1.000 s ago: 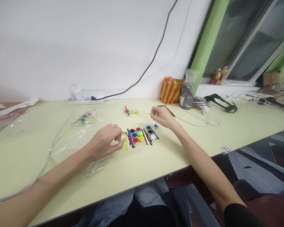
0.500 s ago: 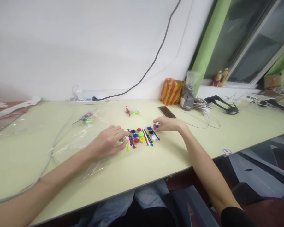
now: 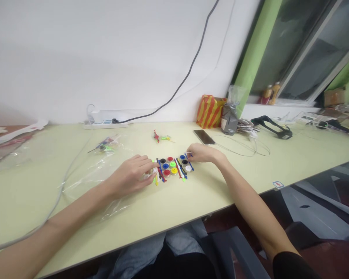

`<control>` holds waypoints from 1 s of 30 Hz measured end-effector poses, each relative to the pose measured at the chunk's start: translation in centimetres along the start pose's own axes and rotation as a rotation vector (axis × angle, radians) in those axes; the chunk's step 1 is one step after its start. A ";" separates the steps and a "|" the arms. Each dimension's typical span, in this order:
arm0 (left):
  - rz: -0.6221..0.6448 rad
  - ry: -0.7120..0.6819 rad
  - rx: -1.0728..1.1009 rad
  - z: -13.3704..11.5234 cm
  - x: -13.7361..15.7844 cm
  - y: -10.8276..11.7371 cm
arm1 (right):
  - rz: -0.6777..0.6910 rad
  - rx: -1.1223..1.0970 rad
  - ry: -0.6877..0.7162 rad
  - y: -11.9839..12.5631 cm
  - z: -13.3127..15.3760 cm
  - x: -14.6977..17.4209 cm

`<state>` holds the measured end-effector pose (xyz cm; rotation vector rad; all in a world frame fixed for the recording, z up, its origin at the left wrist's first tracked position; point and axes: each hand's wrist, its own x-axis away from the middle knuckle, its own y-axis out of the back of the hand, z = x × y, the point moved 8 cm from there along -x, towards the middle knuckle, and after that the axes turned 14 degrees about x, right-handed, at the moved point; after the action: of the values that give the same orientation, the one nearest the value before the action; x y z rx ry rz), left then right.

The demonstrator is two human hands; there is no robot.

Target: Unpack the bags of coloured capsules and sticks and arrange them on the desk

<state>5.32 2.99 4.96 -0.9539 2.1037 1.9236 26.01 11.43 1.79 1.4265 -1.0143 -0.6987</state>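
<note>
Round coloured discs on clear bases, among them a yellow disc (image 3: 174,171), sit in short columns on the table. Between the columns lie thin arrow-shaped plastic strips, such as a blue arrow strip (image 3: 189,162) at the right end. At the left end of the set, my left hand (image 3: 135,172) is closed with thumb and fingertips round a small white piece (image 3: 155,170), mostly covered. My right hand (image 3: 203,153) pinches a thin white strip (image 3: 189,152) just above the right column, beside a blue disc (image 3: 182,157).
Clear plastic film (image 3: 104,182) lies under and behind my left forearm. Farther back are bundled coloured parts (image 3: 106,146), a red part (image 3: 156,135), a phone (image 3: 204,137), a striped bag (image 3: 211,111) and a power strip (image 3: 104,124). A grey cable (image 3: 61,190) crosses at left.
My right hand has moved slightly left and closer to the right column, with the white strip in its fingers. My left hand stays nearly in place. The view has shifted slightly.
</note>
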 end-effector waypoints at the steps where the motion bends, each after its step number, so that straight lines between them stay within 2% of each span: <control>1: 0.000 0.001 -0.001 0.0 0.0 0.0 | -0.008 0.009 -0.001 0.0 0.0 0.0; 6: -0.003 0.009 0.003 0.2 0.0 0.0 | -0.045 -0.065 0.010 0.9 -0.3 0.2; 11: 0.008 0.025 0.021 0.2 0.0 -0.1 | -0.148 -0.070 -0.091 2.1 -3.5 0.9; 13: 0.003 0.032 0.030 0.2 0.0 0.0 | -0.125 -0.026 -0.177 1.5 -5.1 0.9; 16: -0.003 0.037 0.044 0.1 -0.1 0.1 | -0.016 0.000 -0.254 -0.3 -6.5 0.6; 19: 0.009 0.036 0.044 0.2 -0.1 0.0 | 0.054 -0.048 -0.224 -1.4 -6.2 0.0; 30: 0.007 0.033 0.038 0.1 -0.1 0.0 | 0.020 -0.069 -0.103 -0.9 -3.7 -0.3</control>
<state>5.33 3.15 4.99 -0.9786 2.1558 1.8768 29.25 13.33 1.32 1.3304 -1.0731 -0.7921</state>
